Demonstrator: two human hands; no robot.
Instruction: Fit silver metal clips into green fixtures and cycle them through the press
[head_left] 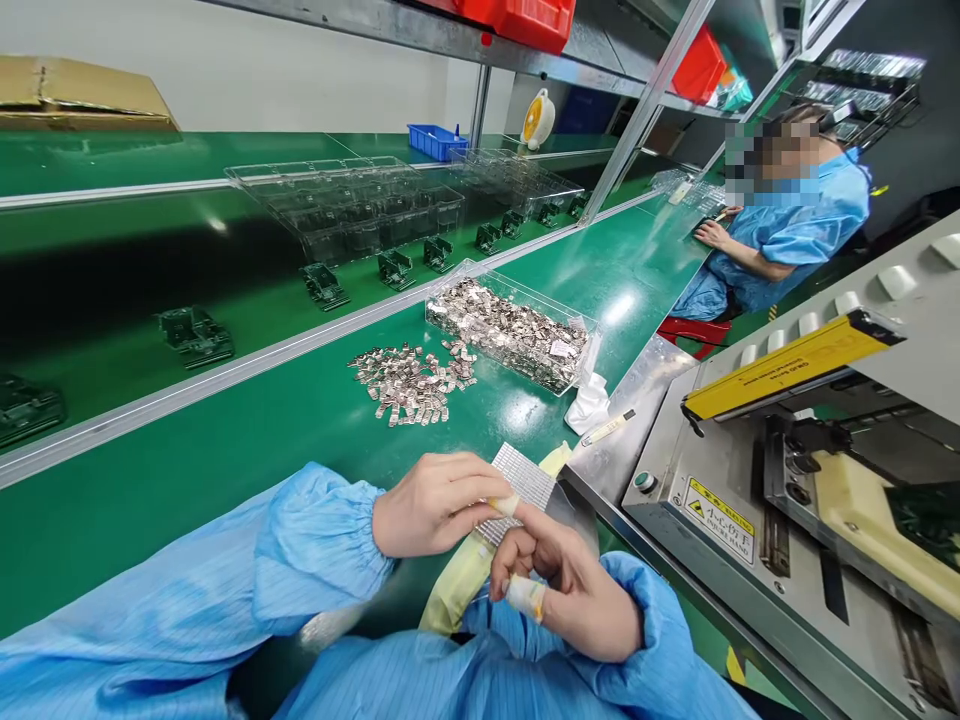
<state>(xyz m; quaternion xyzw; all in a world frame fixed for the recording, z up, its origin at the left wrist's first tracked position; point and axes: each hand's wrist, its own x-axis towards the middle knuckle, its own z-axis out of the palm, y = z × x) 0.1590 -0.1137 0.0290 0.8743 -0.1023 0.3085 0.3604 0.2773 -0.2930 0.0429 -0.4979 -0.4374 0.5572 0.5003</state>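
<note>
My left hand (pixel 446 500) reaches over a silver sheet (pixel 531 472) divided into a fine grid of small squares. Its fingers and thumb draw together at the tips; whatever is between them is hidden. My right hand (pixel 581 580) meets those fingertips at the sheet's near side. Its index finger points left and wears a pale wrap, the other fingers curl in, and the thumb is wrapped too. I cannot make out what the right hand holds. A pale yellow strip (pixel 454 585) runs beneath the sheet. Ahead lies a loose pile of small silver metal pieces (pixel 412 385).
Behind the pile stands a clear box (pixel 581 380) full of similar pieces. A white cloth (pixel 589 403) and a cutter-like tool (pixel 609 428) lie to its right. Several dark green assemblies (pixel 193 335) line the belt. A machine (pixel 675 490) borders my right; a co-worker (pixel 795 220) sits beyond.
</note>
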